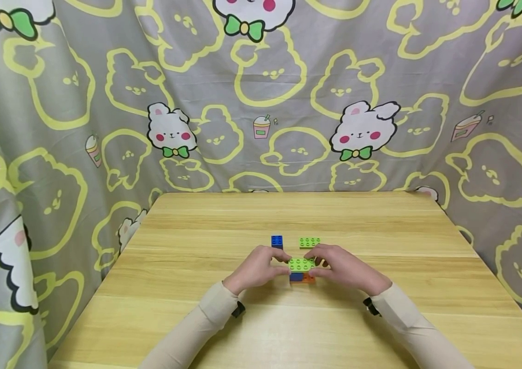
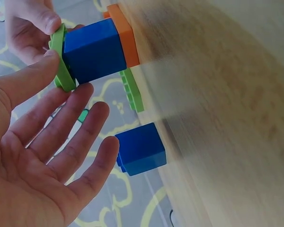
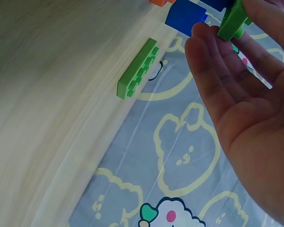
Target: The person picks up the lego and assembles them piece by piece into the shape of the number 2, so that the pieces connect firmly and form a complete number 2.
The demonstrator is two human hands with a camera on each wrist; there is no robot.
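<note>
A light green studded plate (image 1: 301,264) is held level between both hands. My left hand (image 1: 261,267) pinches its left end between thumb and fingers, the other fingers spread out. My right hand (image 1: 341,269) grips the right end the same way. Beneath the plate stands a blue brick (image 2: 94,49), upright on an orange plate (image 2: 125,35) that lies on the table. In the left wrist view the green plate lies against the blue brick's studded side, slightly tilted. Whether it is pressed fully down I cannot tell.
A second blue brick (image 1: 277,242) stands on the wooden table (image 1: 196,230) behind my left hand. Another green plate (image 1: 309,242) lies behind my right hand. A patterned grey curtain (image 1: 224,128) hangs along the table's back and sides.
</note>
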